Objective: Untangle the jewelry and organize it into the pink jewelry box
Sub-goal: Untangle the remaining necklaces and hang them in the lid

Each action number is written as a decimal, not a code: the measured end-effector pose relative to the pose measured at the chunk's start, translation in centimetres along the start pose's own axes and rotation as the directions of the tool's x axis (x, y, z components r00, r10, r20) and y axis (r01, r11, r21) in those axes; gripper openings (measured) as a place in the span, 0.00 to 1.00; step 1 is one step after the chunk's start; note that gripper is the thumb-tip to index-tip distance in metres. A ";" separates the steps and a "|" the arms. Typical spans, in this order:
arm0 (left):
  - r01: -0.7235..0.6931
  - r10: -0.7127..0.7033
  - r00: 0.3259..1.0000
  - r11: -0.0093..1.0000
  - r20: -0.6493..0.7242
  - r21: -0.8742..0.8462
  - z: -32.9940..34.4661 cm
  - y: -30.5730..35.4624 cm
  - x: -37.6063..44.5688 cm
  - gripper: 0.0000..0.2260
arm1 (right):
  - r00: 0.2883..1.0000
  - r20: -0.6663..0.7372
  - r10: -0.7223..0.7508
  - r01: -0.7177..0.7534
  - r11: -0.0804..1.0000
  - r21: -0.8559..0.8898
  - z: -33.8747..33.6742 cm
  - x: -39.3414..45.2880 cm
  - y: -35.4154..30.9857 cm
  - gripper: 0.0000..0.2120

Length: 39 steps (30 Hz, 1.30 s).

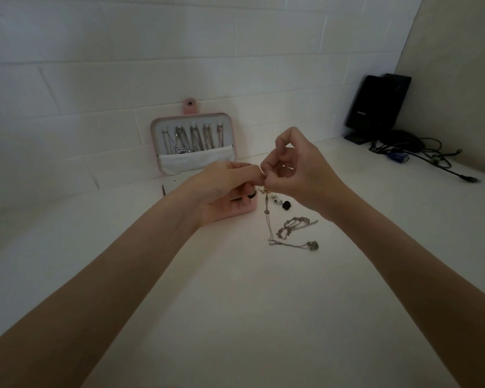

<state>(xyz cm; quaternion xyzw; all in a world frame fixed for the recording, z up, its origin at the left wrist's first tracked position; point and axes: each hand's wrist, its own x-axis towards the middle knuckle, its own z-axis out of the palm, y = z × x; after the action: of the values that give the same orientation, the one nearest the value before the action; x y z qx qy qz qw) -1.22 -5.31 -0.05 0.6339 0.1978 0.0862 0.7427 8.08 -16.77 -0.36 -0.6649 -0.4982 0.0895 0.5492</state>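
Head view: my left hand (221, 183) and right hand (294, 169) meet just in front of the box (233, 135), fingertips of both pinching the top of a chain (268, 217) that dangles to the table. It's light, limp, snag-prone — I'd hold near the clasp. Another chain (294, 226) lies right of the box.

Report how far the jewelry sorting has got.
Done: several chains already hang in the open lid of the pink box. In hand: the left hand and right hand pinch the top of a necklace that dangles to the table. Left: a loose chain, a heart pendant and small pieces beside the box.
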 end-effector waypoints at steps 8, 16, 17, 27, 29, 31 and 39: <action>0.024 -0.021 0.999 0.990 0.024 -0.142 0.5 -0.7 0.2 0.10 | 0.995 0.098 0.029 -0.026 0.999 -0.039 -0.1 0.2 -0.3 0.19; 0.014 -0.010 0.998 0.998 0.059 -0.060 -0.1 -0.6 0.3 0.08 | 0.999 0.047 0.005 -0.004 1.000 -0.023 -0.5 0.3 -0.2 0.18; 0.015 -0.011 0.998 0.998 0.060 -0.061 -0.2 -0.5 0.3 0.09 | 0.999 0.042 0.006 -0.006 1.000 -0.011 -0.5 0.3 -0.2 0.18; 0.029 -0.027 1.000 0.992 0.014 -0.121 0.5 -0.4 0.2 0.04 | 0.998 0.067 -0.002 0.003 1.000 -0.017 -0.2 0.4 -0.2 0.18; 0.013 -0.013 1.000 0.989 0.002 -0.150 0.7 -0.4 0.2 0.05 | 0.998 0.065 0.000 0.000 1.000 -0.008 -0.1 0.4 -0.3 0.18; -0.009 0.006 1.000 0.986 -0.016 -0.164 0.9 -0.5 0.1 0.06 | 0.999 0.053 0.003 -0.003 1.000 0.000 -0.1 0.5 -0.3 0.18; -0.532 0.677 0.723 0.672 -0.137 0.515 0.7 -0.9 -0.6 0.11 | 0.969 -0.052 0.241 -0.183 0.845 0.503 -0.4 0.4 0.4 0.13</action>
<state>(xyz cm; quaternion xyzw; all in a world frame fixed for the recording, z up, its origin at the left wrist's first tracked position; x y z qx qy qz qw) -1.60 -6.29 -0.70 0.7911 0.1040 0.3842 0.4644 8.78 -16.70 -0.38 -0.5572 -0.3502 0.2364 0.7149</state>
